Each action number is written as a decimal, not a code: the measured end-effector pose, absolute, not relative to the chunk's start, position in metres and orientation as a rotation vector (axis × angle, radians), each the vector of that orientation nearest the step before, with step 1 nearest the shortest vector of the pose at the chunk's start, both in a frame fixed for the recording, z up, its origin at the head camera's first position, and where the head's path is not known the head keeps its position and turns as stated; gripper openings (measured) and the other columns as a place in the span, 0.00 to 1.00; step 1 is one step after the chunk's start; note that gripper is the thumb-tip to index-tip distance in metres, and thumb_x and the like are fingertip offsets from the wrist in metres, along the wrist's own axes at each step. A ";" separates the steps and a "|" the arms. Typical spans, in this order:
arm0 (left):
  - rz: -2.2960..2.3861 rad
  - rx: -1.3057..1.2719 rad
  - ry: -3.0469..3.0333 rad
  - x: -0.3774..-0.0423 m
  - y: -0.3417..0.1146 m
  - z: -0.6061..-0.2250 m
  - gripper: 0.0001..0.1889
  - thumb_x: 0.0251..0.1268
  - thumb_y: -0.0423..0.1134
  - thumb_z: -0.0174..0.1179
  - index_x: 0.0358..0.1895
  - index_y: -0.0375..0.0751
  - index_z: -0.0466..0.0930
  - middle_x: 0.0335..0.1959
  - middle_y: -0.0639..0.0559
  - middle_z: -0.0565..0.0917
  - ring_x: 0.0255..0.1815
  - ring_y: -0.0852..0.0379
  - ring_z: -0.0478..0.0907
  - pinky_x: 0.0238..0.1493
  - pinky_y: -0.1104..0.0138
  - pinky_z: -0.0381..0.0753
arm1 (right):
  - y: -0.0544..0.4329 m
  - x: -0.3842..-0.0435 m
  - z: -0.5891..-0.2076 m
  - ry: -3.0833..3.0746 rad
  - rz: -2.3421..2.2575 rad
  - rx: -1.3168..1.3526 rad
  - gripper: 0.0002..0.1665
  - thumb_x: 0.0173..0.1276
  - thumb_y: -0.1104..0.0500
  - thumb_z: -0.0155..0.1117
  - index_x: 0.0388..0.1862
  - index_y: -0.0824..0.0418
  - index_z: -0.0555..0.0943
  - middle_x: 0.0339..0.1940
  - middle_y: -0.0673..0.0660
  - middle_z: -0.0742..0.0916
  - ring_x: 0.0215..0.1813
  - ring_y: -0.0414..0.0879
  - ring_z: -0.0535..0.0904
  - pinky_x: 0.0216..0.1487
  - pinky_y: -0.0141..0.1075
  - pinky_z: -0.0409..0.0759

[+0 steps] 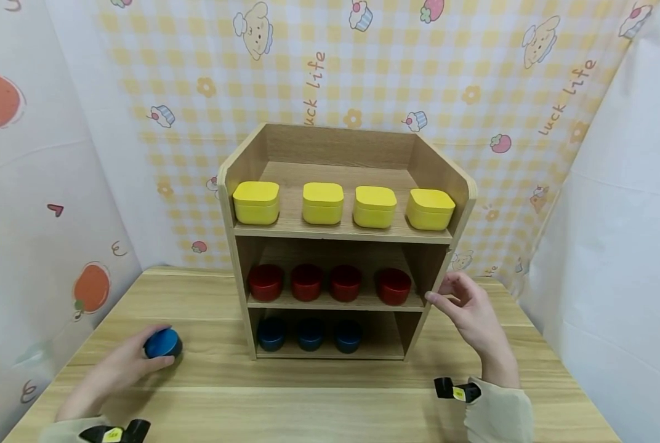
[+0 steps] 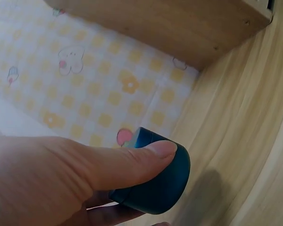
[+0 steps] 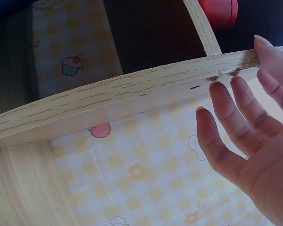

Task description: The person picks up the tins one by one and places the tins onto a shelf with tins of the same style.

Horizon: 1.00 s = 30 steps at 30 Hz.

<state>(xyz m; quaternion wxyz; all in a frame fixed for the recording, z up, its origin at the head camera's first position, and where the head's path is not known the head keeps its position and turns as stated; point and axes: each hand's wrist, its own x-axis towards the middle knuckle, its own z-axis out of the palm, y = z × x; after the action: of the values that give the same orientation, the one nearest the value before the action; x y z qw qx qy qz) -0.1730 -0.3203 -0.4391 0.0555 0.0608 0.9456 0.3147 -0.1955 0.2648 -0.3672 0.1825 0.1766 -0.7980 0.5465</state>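
My left hand (image 1: 127, 363) grips a blue round tin (image 1: 164, 343) over the table, left of the wooden shelf (image 1: 330, 232). In the left wrist view, the thumb (image 2: 151, 153) lies along the tin (image 2: 167, 181) and other fingers are partly hidden beneath it. At the shelf's right side is my right hand (image 1: 471, 307), thumb tip at the front edge of the side panel. From the right wrist view, its fingers (image 3: 221, 101) are loosely bent and spread by the panel's outer face (image 3: 174, 92). Three blue tins (image 1: 310, 334) stand on the bottom level, leftward.
Several red round tins (image 1: 306, 283) line the middle level. Several yellow rounded-square boxes (image 1: 322, 203) stand along the front of the top level. The shelf rests on a wood-grain table (image 1: 285, 406), with a checked cloth (image 1: 186, 154) behind and white cloth at both sides.
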 end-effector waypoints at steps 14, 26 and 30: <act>1.114 0.385 2.713 -0.171 -0.258 -0.440 0.35 0.55 0.37 0.72 0.65 0.30 0.68 0.60 0.29 0.72 0.58 0.32 0.70 0.53 0.40 0.72 | 0.266 -0.198 -0.369 -2.252 1.529 0.497 0.13 0.64 0.69 0.68 0.43 0.66 0.74 0.34 0.58 0.81 0.38 0.43 0.79 0.39 0.32 0.80; 1.007 0.724 2.706 -0.168 -0.221 -0.436 0.31 0.54 0.38 0.73 0.59 0.31 0.72 0.54 0.40 0.78 0.53 0.40 0.75 0.50 0.47 0.75 | 0.266 -0.198 -0.369 -2.248 1.546 0.508 0.13 0.64 0.70 0.68 0.43 0.67 0.74 0.35 0.57 0.81 0.39 0.42 0.79 0.41 0.31 0.80; 0.992 0.718 2.712 -0.165 -0.210 -0.435 0.31 0.53 0.39 0.74 0.58 0.30 0.72 0.52 0.41 0.79 0.50 0.42 0.75 0.48 0.49 0.76 | 0.267 -0.199 -0.369 -2.244 1.539 0.518 0.13 0.63 0.70 0.68 0.44 0.68 0.74 0.35 0.57 0.82 0.39 0.42 0.79 0.42 0.31 0.80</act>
<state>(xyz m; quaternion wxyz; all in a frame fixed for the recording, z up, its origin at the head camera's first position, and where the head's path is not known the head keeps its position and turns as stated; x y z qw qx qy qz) -0.1653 -0.2097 -0.4349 0.0832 0.2404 0.9083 0.3322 -0.1989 0.2670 -0.3690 0.1846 0.1839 -0.7962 0.5460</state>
